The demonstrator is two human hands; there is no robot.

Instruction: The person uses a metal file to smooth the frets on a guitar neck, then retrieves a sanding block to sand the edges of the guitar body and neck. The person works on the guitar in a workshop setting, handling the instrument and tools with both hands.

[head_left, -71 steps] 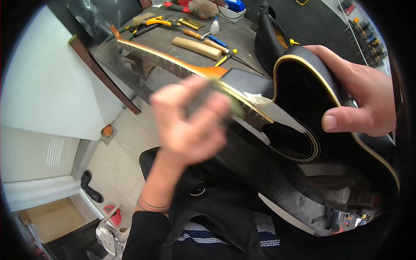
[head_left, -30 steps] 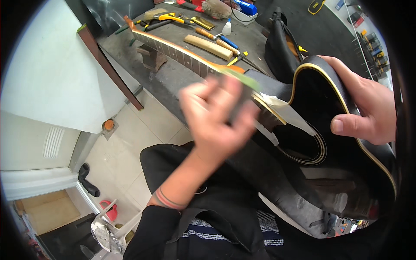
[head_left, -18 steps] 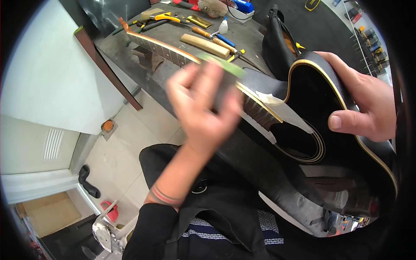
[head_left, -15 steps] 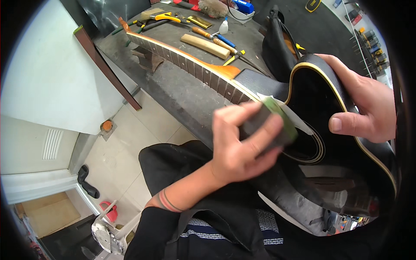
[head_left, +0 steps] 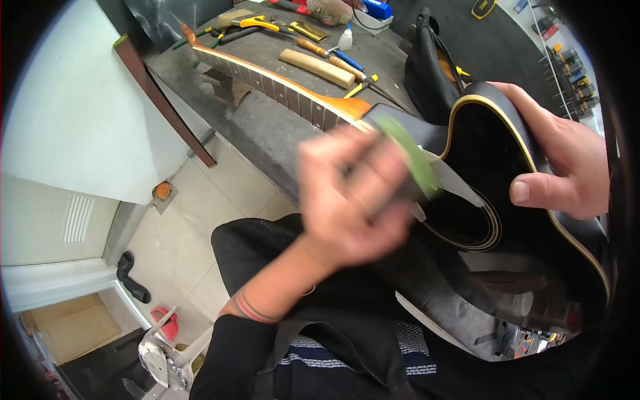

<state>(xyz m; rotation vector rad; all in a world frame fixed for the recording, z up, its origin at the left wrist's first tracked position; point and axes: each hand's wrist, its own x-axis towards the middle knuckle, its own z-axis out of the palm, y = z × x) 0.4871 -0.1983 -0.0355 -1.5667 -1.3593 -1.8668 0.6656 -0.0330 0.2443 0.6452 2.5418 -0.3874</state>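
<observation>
Left hand back up near neck; green pad apparently in grip.

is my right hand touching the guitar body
Touching. The head view shows the right hand gripping the rim of the black guitar body, fingers wrapped over the edge and the thumb pressed flat on its top.

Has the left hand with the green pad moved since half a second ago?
Yes. The left hand went from the sound hole back toward the neck.
</observation>
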